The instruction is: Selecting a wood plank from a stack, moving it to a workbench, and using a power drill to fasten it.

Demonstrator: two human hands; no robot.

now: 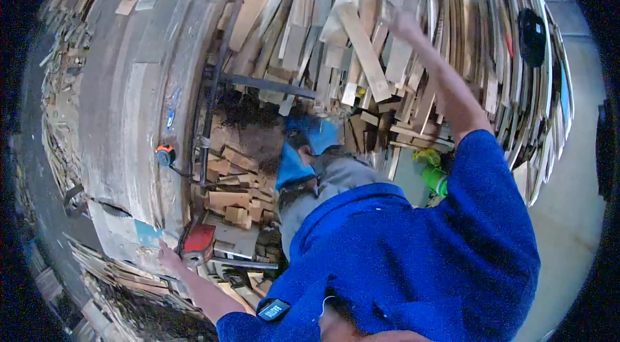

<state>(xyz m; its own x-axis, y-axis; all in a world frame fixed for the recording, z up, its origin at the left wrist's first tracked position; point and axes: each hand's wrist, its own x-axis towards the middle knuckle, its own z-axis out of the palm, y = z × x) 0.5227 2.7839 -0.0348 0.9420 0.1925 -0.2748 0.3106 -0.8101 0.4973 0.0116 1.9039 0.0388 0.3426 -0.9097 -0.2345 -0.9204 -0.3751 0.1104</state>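
Person in a blue top stood between the desk [119,122] and a wide stack of planks [462,0], arms spread. The work in hand looked like picking over the planks.

To do it well, in my judgement: take one board at a time, clear the short angled plank [365,54] lying across the others first, and draw each piece out along its length so its neighbours didn't slide. Feet wanted care too; offcuts [232,196] lay heaped beside the legs. A toothed saw blade [116,211] showed in the desk near its left end, so the near hand was best kept well off it.

Right grip [404,24]: out over the planks, blurred. Couldn't tell whether it had closed on a board or only hung above.

Left grip [170,259]: low at the desk's edge, just beside a red box [199,238] and a blue patch [148,233]. How far open, and whether touching, couldn't tell. Tape measure [166,155] lay on the desk, apart from both.
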